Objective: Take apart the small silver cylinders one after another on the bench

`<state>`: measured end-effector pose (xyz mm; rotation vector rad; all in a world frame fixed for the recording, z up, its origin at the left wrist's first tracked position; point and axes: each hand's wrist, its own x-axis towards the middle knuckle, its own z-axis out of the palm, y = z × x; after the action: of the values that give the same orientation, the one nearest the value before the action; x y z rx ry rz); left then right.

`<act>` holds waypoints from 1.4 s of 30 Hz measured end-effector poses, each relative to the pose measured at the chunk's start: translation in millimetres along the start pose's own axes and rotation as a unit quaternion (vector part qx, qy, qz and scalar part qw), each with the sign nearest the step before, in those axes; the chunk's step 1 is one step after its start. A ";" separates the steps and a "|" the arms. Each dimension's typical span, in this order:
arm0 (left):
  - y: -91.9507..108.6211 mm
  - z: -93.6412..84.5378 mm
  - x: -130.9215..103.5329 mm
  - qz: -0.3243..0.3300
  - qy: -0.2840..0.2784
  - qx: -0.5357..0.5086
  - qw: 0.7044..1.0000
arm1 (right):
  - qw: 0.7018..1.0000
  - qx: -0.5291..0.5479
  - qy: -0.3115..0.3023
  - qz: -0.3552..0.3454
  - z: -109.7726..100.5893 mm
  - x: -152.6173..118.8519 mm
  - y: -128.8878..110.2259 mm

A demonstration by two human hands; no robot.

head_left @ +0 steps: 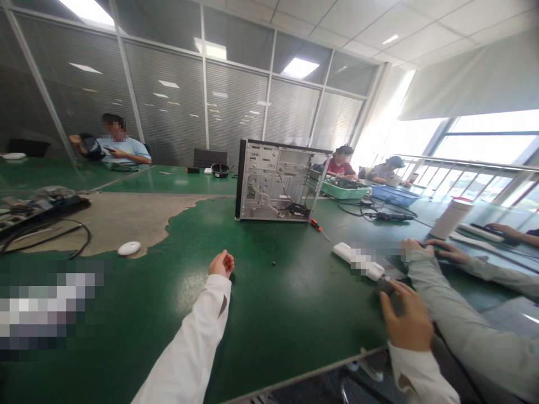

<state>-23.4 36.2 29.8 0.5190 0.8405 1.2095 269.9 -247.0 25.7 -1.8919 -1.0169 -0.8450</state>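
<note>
My left hand [222, 264] rests on the green table [252, 314] with its fingers curled in, and nothing shows in them. At the right, my right hand [408, 317] has thumb and index finger around a dark, blurred plug [383, 285] at the near end of a white power strip [342, 251]. An open computer case [269, 210] stands upright beyond my hands, its metal inside and cables facing me. An orange-handled screwdriver [316, 225] lies by its lower right corner. A small dark piece [273, 263] lies between my hands.
Another person's sleeved arms [446, 297] reach in close to my right hand. A white cylinder [452, 216], a green basket [345, 192] and a blue basket [396, 195] stand at the right. A round white object [128, 248] and cables [86, 235] lie left. People sit farther back.
</note>
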 end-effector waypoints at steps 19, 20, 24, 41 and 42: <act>4.8 4.5 -11.1 -0.075 -0.003 -0.008 0.997 | 0.885 0.116 -0.362 -0.269 120.9 12.4 -145.6; 4.9 4.9 -11.9 -0.078 -0.003 -0.007 0.997 | 0.892 0.110 -0.347 -0.267 112.6 13.2 -135.0; 5.3 5.7 -14.2 -0.085 -0.002 -0.007 0.996 | 0.948 0.052 -0.226 -0.217 70.1 22.4 -60.9; 1.4 7.3 -18.2 -0.084 -0.006 -0.013 0.996 | 0.961 -0.144 -0.236 0.028 -12.6 36.4 92.5; 1.4 7.3 -18.4 -0.084 -0.005 -0.012 0.996 | 0.961 -0.148 -0.232 0.030 -12.7 36.7 93.2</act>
<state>-20.7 19.7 40.4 0.4265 0.8432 1.0610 365.8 -278.4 30.4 -2.4395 -1.1469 -0.5477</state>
